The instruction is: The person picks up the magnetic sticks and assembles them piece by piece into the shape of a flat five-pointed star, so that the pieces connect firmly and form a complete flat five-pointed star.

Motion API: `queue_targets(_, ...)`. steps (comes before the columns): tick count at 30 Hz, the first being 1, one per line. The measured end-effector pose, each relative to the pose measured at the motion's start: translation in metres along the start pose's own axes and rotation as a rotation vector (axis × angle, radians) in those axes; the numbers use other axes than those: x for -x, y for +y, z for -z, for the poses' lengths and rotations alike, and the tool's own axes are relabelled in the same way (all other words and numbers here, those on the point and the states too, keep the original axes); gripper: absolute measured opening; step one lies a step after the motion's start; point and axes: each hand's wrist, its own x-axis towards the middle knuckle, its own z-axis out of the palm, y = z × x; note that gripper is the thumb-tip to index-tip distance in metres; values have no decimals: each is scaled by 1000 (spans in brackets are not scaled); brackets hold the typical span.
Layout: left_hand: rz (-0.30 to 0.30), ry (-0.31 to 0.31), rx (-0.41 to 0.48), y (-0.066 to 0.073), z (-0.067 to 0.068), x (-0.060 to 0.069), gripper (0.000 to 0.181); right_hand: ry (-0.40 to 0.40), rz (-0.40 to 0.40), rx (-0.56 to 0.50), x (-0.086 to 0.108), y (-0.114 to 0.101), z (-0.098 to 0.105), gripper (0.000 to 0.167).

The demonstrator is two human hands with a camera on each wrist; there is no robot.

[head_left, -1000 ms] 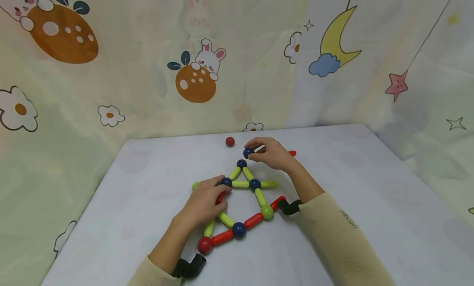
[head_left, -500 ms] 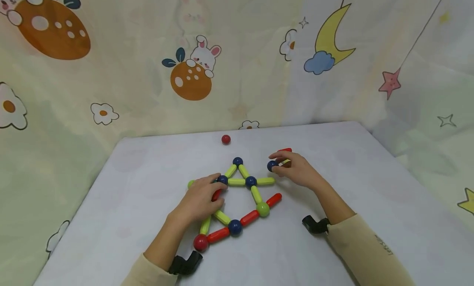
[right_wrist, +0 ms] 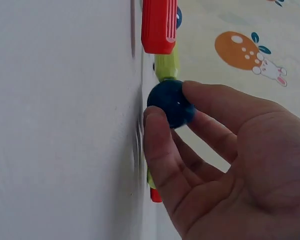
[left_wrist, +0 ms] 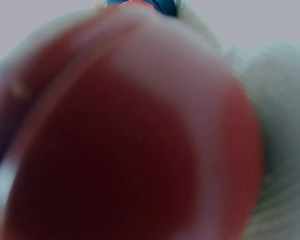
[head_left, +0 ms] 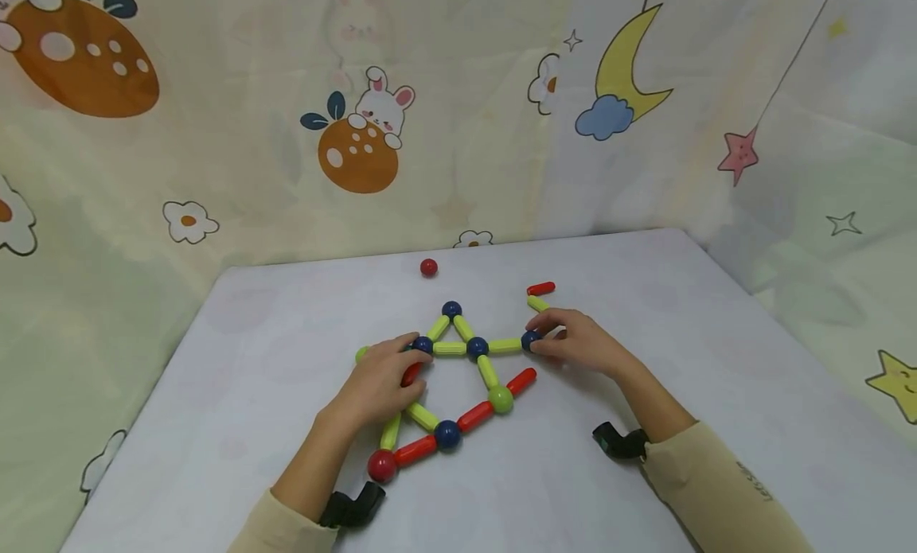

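My right hand [head_left: 576, 342] pinches a blue ball [right_wrist: 169, 102] between thumb and fingers. In the head view that ball sits against the right end of a yellow-green magnetic stick [head_left: 505, 345]. This stick extends from another blue ball [head_left: 478, 348] in a flat frame of sticks and balls. My left hand [head_left: 380, 386] lies over the frame's left side, its thumb and fingers around a red magnetic stick [head_left: 411, 373] below a blue ball [head_left: 423, 345]; part of this corner is hidden. A red ball [left_wrist: 125, 150] fills most of the left wrist view, blurred.
A loose red ball [head_left: 428, 267] lies at the back of the white table [head_left: 301, 298]. Behind my right hand lie a red stick [head_left: 540, 288] and a yellow-green stick [head_left: 538, 304]. Another red stick [head_left: 522, 380] juts from the frame's green ball [head_left: 501, 399].
My right hand has carried the blue ball right and toward me, from behind the frame's tip to the free end of the yellow-green stick. The left hand keeps its place on the frame.
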Motion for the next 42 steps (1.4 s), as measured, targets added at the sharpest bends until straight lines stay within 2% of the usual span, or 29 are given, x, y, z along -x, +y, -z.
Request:
queue_targets(15, -2, -10, 6, -2, 1, 2, 38, -75, -10, 55, 4, -6, -3, 32)
queue_targets(18, 11, -25, 6, -3, 6, 4, 39, -92, -6, 54, 4, -9, -4, 32)
queue_targets(21, -7, -17, -35, 3, 17, 5, 40, -99, 6, 61, 4, -10, -5, 32)
queue_targets(23, -36, 2, -68, 13, 24, 6, 39, -96, 7, 64, 5, -10, -5, 31)
queue_targets(26, -91, 12, -81, 42, 29, 6, 36, -94, -1, 65, 8, -9, -4, 31)
queue_targets(29, -163, 1, -89, 81, 19, 1, 31, -90, -2, 57, 11, -7, -2, 31)
queue_targets(32, -193, -7, -165, 116, -1, -12, 29, -77, 0, 39, 13, -3, -1, 32)
queue_targets(34, -168, 5, -225, 132, -14, -21, 29, -70, 3, 18, 12, -2, -2, 33)
queue_targets(36, -110, 24, -287, 142, -24, -27, 33, -71, 14, -4, 11, 0, -5, 35)
queue_targets(39, -42, 56, -344, 148, -37, -30, 35, -70, 32, -16, 10, 1, -7, 35)
queue_targets(42, -27, 82, -366, 149, -46, -29, 34, -58, 32, -11, 11, 1, -6, 34)
